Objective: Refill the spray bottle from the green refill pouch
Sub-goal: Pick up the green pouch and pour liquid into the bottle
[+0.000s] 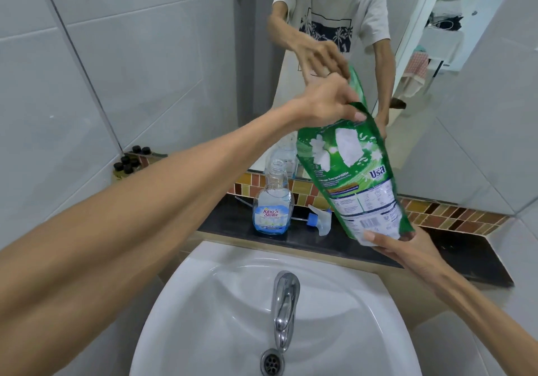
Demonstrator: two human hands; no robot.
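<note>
The left hand pinches the upper corner of the green refill pouch between thumb and curled fingers, while the right hand cups the pouch's lower end from beneath, thumb laid across its white label, so the pouch hangs tilted in the air above the black ledge. At about eight o'clock from the pouch, the uncapped spray bottle stands upright on that ledge, its trigger head lying on its side just to its three o'clock. The white sink with its chrome tap sits at six o'clock.
</note>
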